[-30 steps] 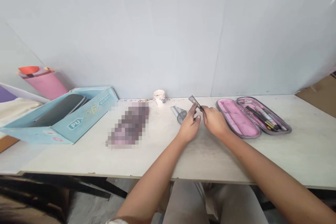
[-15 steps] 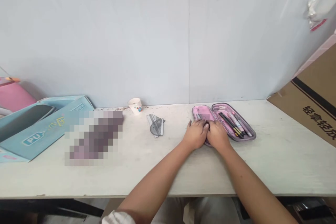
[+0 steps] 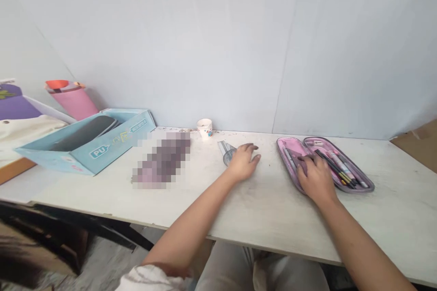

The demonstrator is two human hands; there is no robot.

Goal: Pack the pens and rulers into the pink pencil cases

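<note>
My left hand point(image 3: 244, 161) hovers over the tabletop with its fingers apart and nothing in them. It partly covers a small set of clear rulers with a round protractor point(image 3: 226, 154). A purple pencil case point(image 3: 371, 188) lies unzipped and spread flat on the right. In its right half are several pens and markers point(image 3: 341, 166), with a small white item near the top. My right hand point(image 3: 317, 179) rests on the pink-lined left half, fingers stretched over the lining beside a grey-white pen point(image 3: 290, 158). Some of its fingertips are hard to make out.
A paper cup point(image 3: 205, 130) stands by the wall. A blurred-out purple object point(image 3: 164, 161) lies to the left. Farther left are a light-blue box point(image 3: 112, 143) holding a dark case and a pink pouch point(image 3: 75, 100). A cardboard box point(image 3: 418, 145) is at the right.
My hands were together over the case's left half. The left has moved away leftward to the rulers and opened; the right stays at the case. The view has turned left.
</note>
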